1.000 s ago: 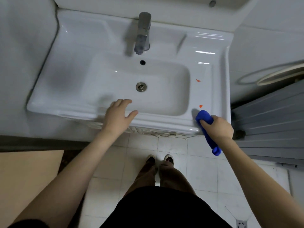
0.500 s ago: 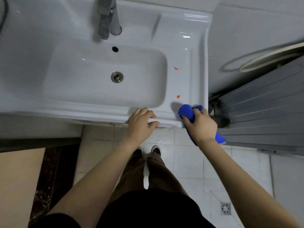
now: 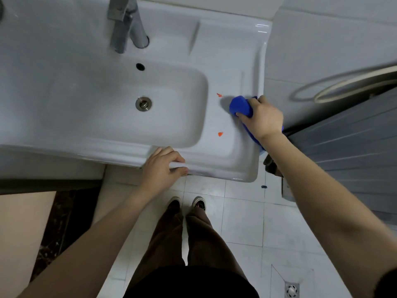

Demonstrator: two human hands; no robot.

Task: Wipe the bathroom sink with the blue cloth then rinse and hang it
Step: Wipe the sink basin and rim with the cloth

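The white sink (image 3: 225, 54) fills the upper left, with a steel faucet (image 3: 124, 20) at the back and a drain (image 3: 143, 103) in the basin. My right hand (image 3: 261, 119) grips the bunched blue cloth (image 3: 240, 105) and presses it on the sink's right ledge, close to the raised right rim. Its tail hangs under my wrist. Two small orange spots lie on that ledge: one (image 3: 219, 95) just left of the cloth, one (image 3: 220, 134) nearer the front. My left hand (image 3: 164, 165) clasps the sink's front edge.
A grey ribbed panel (image 3: 348, 143) stands right of the sink, with a pale hose loop (image 3: 352, 82) above it. Below are white floor tiles, my shoes (image 3: 187, 203) and a floor drain (image 3: 291, 289). A dark threshold and beige floor lie at the lower left.
My right hand has carried the cloth from the sink's front right corner up onto the right ledge, toward the back. My left hand has closed on the front edge. The view has shifted right.
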